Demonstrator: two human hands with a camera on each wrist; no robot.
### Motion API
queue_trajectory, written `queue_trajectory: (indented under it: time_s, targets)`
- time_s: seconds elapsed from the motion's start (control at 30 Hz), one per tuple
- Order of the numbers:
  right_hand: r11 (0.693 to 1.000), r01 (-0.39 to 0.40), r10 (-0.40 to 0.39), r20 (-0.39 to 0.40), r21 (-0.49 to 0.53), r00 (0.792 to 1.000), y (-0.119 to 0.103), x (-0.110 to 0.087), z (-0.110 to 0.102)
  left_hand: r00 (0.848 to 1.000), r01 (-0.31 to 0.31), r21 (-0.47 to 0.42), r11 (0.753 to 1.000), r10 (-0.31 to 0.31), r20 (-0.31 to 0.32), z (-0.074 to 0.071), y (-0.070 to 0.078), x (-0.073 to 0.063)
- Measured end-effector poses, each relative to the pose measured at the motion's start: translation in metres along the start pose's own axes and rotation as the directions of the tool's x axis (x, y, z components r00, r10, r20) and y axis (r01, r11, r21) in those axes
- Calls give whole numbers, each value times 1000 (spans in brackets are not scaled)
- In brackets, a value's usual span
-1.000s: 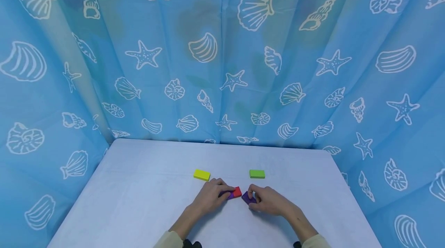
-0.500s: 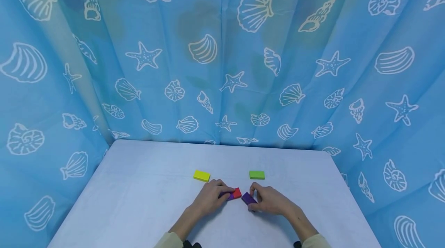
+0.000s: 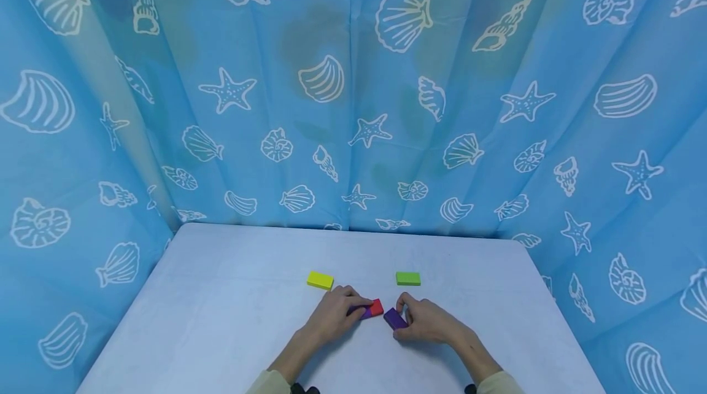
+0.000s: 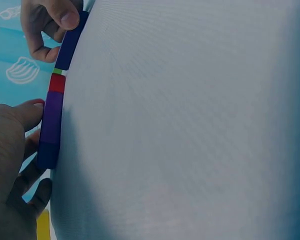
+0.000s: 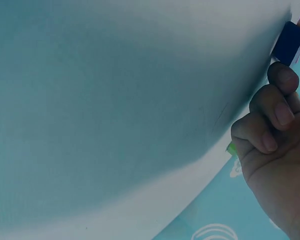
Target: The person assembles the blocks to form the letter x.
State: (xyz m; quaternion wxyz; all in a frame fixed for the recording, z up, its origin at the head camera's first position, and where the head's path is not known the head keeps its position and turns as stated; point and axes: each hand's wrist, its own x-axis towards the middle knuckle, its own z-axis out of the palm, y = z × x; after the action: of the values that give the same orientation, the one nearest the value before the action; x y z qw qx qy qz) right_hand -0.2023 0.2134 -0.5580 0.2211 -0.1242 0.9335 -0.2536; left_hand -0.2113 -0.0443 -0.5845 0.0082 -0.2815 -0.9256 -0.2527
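Observation:
A short row of blocks lies in front of my left hand (image 3: 333, 313): a red block (image 3: 376, 307), a purple block (image 4: 52, 116) and a dark blue block (image 4: 48, 155) end to end. My left hand grips this row along its sides, thumb on the near side, hiding part of it. Just to the right, my right hand (image 3: 429, 319) pinches a dark purple-blue block (image 3: 395, 318) set at a slant. A small gap separates this block from the red end. In the right wrist view the fingers (image 5: 275, 107) are bent beside it.
On the white table (image 3: 232, 296), a yellow block (image 3: 320, 280) lies beyond my left hand and a green block (image 3: 408, 278) beyond my right. A blue shell-patterned curtain (image 3: 353, 87) surrounds the table's back and sides.
My right-hand fingers have shifted on the dark purple-blue block, so more of its top shows. The left hand and its row of blocks have stayed in place.

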Motion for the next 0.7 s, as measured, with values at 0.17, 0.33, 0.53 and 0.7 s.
queue_trajectory:
  time_s: [0.17,0.33,0.53,0.7]
  targets:
    - [1000,12,-12,2,-9,1000,-2,1,1,1000,-1,2,1000,1,1,0,-1,0]
    - [1000,14,-14,3,-9,1000,-7,0,2,1000,-3,3,1000,3,-7,0,-2,0]
    - [1000,20,-20,16,4,1000,-11,0,5,1000,12,11,1000,-12,8,1,-1,0]
    - [1000,22,-22,26,9,999,-14,1,8,1000,18,10,1000,-18,15,1,-1,0]
